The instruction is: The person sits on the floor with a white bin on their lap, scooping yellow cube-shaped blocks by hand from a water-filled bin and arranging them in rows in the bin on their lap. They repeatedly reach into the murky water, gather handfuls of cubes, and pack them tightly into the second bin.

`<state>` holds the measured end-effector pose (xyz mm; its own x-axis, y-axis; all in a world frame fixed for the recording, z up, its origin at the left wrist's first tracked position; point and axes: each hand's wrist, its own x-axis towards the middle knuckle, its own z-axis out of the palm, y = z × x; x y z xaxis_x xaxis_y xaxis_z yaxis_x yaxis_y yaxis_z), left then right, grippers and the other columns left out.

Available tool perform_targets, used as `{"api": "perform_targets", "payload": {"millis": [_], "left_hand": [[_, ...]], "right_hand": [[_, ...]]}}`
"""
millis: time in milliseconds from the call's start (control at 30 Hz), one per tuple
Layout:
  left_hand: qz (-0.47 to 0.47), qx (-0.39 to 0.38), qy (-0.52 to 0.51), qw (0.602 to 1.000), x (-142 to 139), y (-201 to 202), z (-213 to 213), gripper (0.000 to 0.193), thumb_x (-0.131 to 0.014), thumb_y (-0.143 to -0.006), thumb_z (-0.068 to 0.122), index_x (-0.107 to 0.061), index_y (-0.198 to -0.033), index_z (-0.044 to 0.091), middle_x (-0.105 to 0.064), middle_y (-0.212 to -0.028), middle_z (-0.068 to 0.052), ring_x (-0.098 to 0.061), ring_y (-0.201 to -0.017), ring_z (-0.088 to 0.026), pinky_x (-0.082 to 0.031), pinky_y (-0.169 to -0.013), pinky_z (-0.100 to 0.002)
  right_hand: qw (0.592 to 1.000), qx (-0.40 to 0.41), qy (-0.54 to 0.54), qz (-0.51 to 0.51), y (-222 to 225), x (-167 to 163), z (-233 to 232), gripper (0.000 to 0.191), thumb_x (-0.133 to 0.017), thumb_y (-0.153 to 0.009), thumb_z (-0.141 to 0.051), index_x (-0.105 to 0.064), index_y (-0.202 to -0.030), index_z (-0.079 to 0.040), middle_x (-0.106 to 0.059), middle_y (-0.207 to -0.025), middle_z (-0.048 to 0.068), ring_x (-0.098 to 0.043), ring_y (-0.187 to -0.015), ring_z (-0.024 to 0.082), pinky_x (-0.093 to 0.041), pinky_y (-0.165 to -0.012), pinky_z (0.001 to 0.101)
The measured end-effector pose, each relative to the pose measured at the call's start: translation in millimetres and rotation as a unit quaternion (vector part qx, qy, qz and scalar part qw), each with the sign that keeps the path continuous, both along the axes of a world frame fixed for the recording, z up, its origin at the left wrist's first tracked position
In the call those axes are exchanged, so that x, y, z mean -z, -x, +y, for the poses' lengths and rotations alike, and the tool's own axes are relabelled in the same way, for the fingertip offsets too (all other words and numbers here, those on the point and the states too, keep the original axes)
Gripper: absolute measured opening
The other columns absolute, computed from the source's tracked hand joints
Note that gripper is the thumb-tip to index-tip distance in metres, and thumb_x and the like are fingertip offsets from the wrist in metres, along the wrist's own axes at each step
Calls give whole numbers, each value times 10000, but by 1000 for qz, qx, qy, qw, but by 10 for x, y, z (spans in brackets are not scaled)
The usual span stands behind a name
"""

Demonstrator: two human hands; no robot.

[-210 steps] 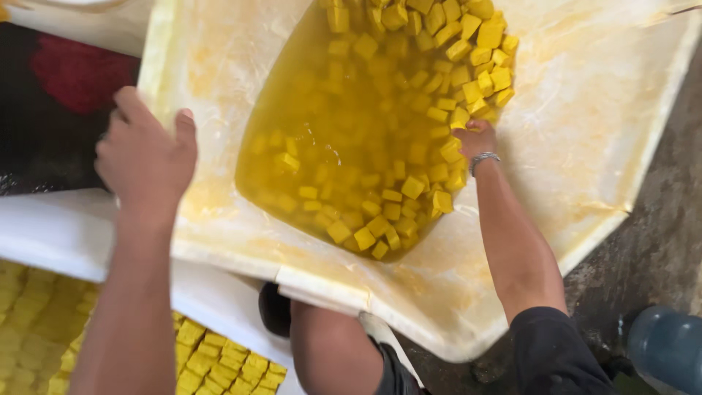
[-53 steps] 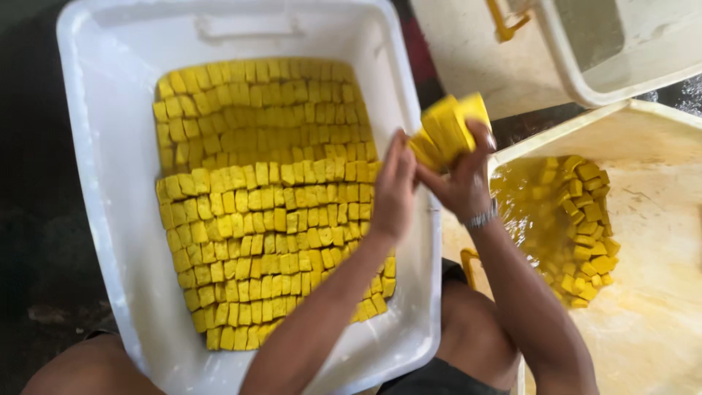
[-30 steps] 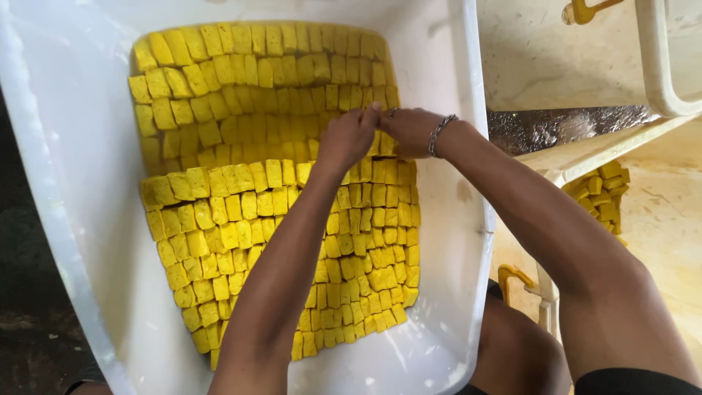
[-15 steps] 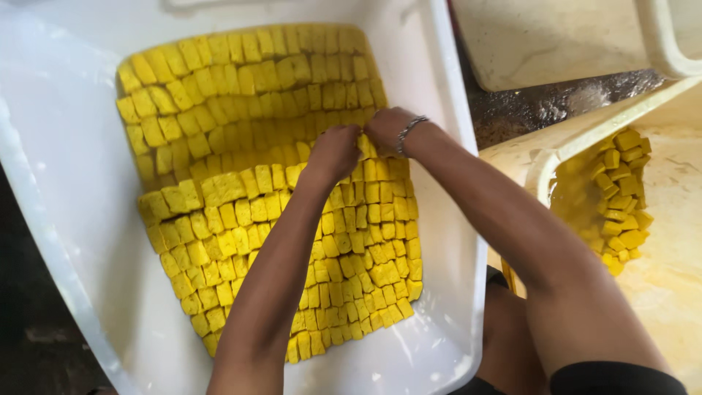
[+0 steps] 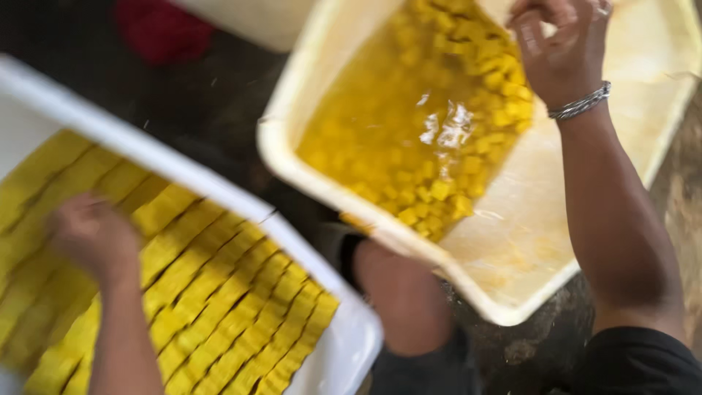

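My left hand (image 5: 91, 235) rests on the rows of yellow cubes (image 5: 219, 307) packed in the white tub (image 5: 351, 336) at lower left; it is blurred, so its grip is unclear. My right hand (image 5: 559, 51), with a metal bracelet on the wrist, hovers over the cream tub (image 5: 512, 241) at the upper right. The fingers are curled and apart, with nothing visible in them. That tub holds yellow liquid with loose yellow cubes (image 5: 446, 146) piled at its lower side.
A knee (image 5: 398, 292) sits between the two tubs. A red cloth (image 5: 157, 29) lies on the dark wet floor at the top left. Another pale container edge (image 5: 248, 18) shows at the top.
Both hands were pressing cubes into place in the white tub. The view has swung right, and my right hand has moved over to the cream tub of liquid. My left hand stays on the rows.
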<state>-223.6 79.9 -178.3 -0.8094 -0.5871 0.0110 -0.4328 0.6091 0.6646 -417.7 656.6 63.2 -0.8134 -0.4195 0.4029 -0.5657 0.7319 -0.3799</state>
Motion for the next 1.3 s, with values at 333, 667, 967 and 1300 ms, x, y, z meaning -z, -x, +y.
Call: {"api": "perform_targets", "payload": {"millis": [333, 667, 967, 1300], "left_hand": [[86, 416, 176, 888, -1254, 1994, 2540, 659, -727, -961, 284, -469, -1417, -115, -574, -1206, -367, -617, -926, -544, -504, -801, -602], [-83, 343, 160, 922, -934, 2531, 2692, 434, -656, -1093, 229, -477, -1354, -69, -674, -1147, -272, -691, -998, -437, -543, -803, -543], [12, 368, 36, 929, -205, 2593, 2382, 424, -541, -1152, 231, -524, -1399, -114, -688, -1175, -217, -707, -1027, -293, -561, -866, -394], [-103, 327, 83, 936, -107, 2575, 2324, 422, -487, -1193, 321, -665, -1233, -60, -694, -975, -200, -673, -881, -293, -524, -772, -401]], "right_hand": [[884, 388, -106, -238, -621, 2680, 2623, 164, -634, -966, -157, -772, -1048, -124, -751, -1009, 162, -706, -928, 356, -558, -864, 456], [710, 616, 63, -334, -827, 3507, 2156, 658, -827, -806, -414, -515, -1213, -2, -626, -1167, 285, -614, -1082, 436, -486, -932, 492], [874, 485, -31, -19, -812, 3645, 2633, 412, -728, -898, -77, -566, -1275, -30, -667, -1240, 208, -620, -1155, 412, -498, -999, 489], [881, 425, -179, -106, -643, 4136, 2814, 529, -804, -907, -89, -521, -1353, -120, -493, -1291, 168, -609, -1121, 422, -520, -901, 506]]}}
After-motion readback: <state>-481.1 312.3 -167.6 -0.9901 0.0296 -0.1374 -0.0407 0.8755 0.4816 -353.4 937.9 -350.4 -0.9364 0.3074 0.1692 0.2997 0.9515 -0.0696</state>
